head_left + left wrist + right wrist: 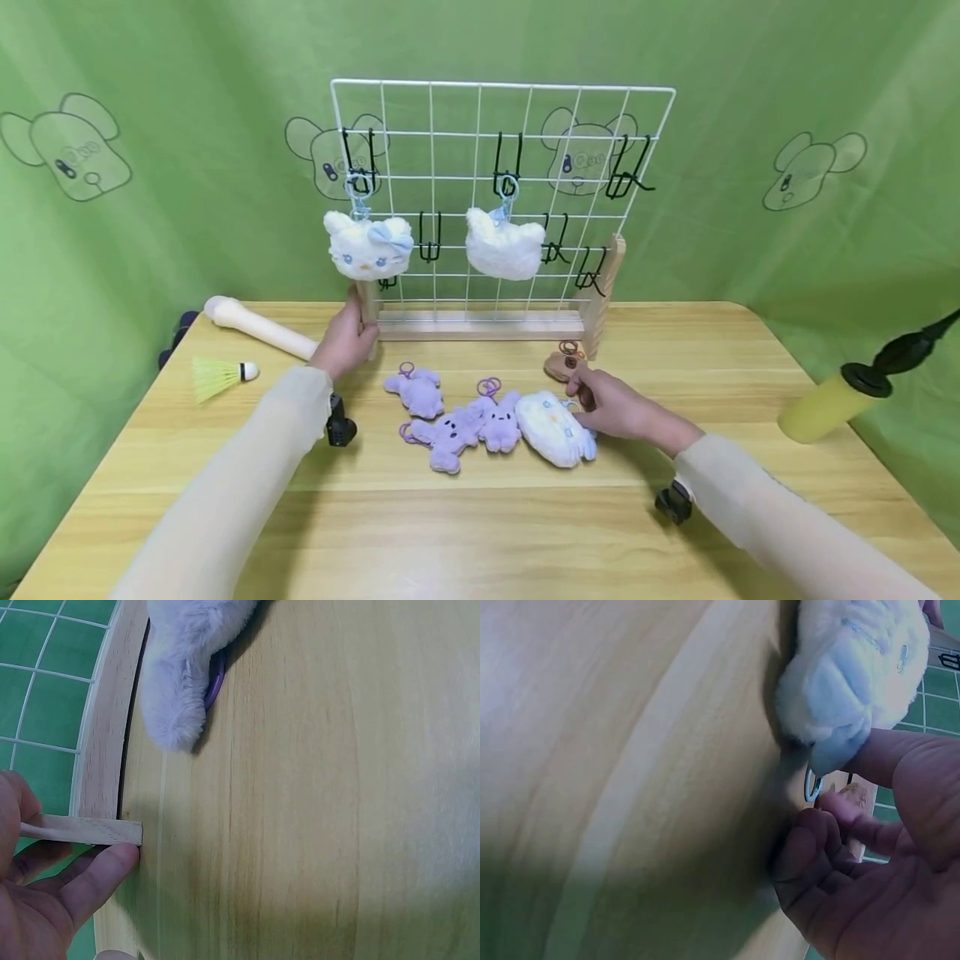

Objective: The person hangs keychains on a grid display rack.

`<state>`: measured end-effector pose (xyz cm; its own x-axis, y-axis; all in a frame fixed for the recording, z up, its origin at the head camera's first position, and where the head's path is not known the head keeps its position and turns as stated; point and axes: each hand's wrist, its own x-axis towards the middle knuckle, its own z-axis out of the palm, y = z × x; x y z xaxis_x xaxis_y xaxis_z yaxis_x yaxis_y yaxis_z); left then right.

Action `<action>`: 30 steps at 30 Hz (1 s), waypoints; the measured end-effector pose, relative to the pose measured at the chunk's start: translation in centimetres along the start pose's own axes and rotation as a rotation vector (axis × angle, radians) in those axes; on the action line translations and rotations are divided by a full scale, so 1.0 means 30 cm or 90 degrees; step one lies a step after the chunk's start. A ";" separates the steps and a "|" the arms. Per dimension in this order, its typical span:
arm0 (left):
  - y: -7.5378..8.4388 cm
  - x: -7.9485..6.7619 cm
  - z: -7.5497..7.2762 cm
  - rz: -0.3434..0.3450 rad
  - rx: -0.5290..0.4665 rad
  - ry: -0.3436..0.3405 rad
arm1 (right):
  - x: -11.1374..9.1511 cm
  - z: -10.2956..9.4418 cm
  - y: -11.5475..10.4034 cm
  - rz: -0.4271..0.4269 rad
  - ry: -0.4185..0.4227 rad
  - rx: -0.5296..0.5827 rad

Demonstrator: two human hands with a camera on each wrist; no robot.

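A white wire grid rack [480, 317] stands on wooden supports at the back of the table. My left hand [347, 340] grips its left wooden foot [112, 829], thumb on one side and fingers on the other. At the front right, my right hand [618, 406] pinches a white cat plush keychain [553, 429] by its light blue bow; a blue ring [811, 784] shows beside the fingers. The plush lies face up on the table. Just behind the fingertips is a brown plush keychain [561, 365], partly hidden by my hand.
Two white cat plushes [369, 248] hang from black hooks [628, 173] on the grid. Several purple plush keychains [450, 433] lie mid-table. A white club-shaped stick [258, 327] and a yellow shuttlecock [219, 377] lie left; a yellow cylinder [832, 408] with a black top stands right.
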<state>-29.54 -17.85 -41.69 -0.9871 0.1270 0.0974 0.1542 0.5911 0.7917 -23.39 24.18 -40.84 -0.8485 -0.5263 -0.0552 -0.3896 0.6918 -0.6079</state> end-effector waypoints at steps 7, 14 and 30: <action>0.004 -0.001 -0.001 -0.001 0.009 -0.001 | 0.003 0.003 0.016 -0.056 -0.005 -0.011; 0.003 0.001 0.005 0.007 0.005 -0.001 | 0.011 0.004 0.025 -0.068 -0.039 -0.018; 0.019 -0.020 -0.004 -0.005 0.004 -0.005 | 0.037 0.020 0.014 -0.068 -0.049 0.015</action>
<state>-28.87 -17.69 -41.23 -0.9879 0.1288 0.0860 0.1465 0.5970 0.7888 -24.29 23.59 -41.64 -0.7724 -0.6332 -0.0494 -0.4668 0.6187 -0.6320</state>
